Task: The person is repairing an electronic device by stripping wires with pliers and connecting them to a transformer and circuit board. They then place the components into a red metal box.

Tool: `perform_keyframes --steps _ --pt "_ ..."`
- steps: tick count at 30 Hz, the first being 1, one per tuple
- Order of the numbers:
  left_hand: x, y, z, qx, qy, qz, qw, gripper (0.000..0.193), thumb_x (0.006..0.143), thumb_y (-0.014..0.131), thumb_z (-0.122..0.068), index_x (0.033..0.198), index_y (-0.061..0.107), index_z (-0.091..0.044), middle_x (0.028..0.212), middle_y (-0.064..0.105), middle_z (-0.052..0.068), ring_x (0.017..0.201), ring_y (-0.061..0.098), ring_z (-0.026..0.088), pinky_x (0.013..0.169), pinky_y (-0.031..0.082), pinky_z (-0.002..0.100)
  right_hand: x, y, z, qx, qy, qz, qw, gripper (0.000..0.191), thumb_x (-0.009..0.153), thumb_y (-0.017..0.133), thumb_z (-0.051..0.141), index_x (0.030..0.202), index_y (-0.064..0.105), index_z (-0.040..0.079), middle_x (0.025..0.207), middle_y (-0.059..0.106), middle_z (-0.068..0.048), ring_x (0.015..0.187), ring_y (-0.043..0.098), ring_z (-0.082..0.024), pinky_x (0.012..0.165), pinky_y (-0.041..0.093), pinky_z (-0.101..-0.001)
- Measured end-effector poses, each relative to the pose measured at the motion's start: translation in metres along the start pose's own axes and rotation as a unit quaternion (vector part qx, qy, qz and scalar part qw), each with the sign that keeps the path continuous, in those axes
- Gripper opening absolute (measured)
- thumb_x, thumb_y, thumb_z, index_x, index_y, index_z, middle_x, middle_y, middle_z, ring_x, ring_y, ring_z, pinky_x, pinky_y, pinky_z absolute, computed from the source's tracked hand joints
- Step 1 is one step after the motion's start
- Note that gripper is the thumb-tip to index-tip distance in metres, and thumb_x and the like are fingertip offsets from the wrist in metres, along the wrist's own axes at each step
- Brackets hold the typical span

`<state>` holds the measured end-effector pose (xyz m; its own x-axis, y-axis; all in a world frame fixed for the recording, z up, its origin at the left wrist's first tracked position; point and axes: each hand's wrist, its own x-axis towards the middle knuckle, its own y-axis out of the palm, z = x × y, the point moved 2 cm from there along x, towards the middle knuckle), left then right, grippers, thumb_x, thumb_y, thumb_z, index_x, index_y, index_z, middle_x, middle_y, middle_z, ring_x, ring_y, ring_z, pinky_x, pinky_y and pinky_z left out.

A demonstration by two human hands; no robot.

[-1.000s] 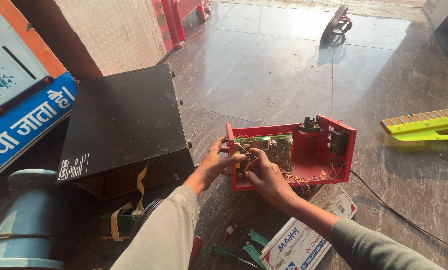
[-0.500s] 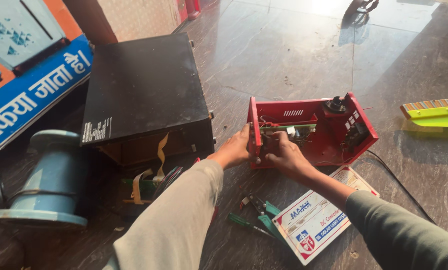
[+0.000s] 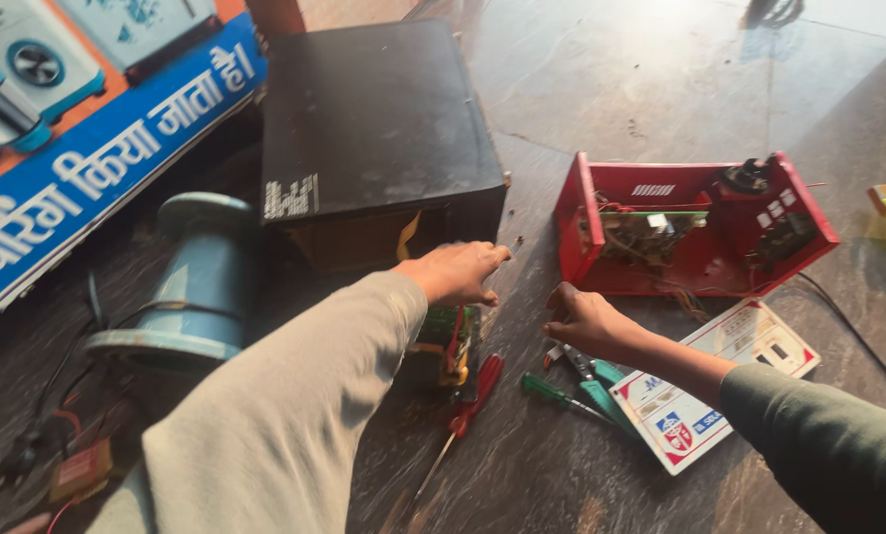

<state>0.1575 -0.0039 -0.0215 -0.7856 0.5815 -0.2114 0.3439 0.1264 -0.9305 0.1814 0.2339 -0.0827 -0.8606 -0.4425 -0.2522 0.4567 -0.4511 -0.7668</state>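
Both hands have come off the red box [image 3: 700,229] since the earlier frame, and now they sit on the dark floor in front of it. Left hand [image 3: 458,272] is flat and loose, fingers pointing right, holding nothing — it floats just over a small green circuit board [image 3: 443,341] and sits close to the front edge of the big black box [image 3: 379,129]. Right hand [image 3: 586,321] is curled into a soft fist, and I cannot tell if it grips anything. It is near the red box's lower left corner, not touching. Just under it lie green pliers [image 3: 596,381] and a green screwdriver [image 3: 552,393], with a red screwdriver [image 3: 473,400] beside them. A white card [image 3: 715,381] lies by the right arm. Between the two hands is a strip of bare floor. A blue pipe piece [image 3: 191,282] stands far left.
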Motion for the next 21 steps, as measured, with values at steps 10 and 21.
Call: perform_keyframes --steps 10,21 --pt "-0.037 -0.006 0.02 0.075 0.047 0.006 0.996 0.047 0.095 0.062 -0.052 0.112 0.07 -0.009 0.115 0.072 0.013 0.117 0.065 0.034 0.098 0.052 0.049 -0.01 0.056 0.033 -0.333 -0.076 0.239 0.909 0.032 0.085 0.073 0.029 0.104 0.065 0.004 0.097 0.071 -0.019 0.099 0.072 -0.036 0.084 0.059 -0.046" --pt "-0.057 0.0 0.018 0.182 0.134 -0.046 0.973 0.052 0.071 0.079 -0.045 0.106 0.069 -0.008 0.107 0.07 0.006 0.115 0.061 0.027 0.083 0.054 0.048 -0.006 0.025 0.025 -0.257 -0.088 0.053 0.961 0.032 0.083 0.063 0.019 0.109 0.054 0.004 0.095 0.067 -0.024 0.087 0.068 -0.044 0.073 0.054 -0.054"
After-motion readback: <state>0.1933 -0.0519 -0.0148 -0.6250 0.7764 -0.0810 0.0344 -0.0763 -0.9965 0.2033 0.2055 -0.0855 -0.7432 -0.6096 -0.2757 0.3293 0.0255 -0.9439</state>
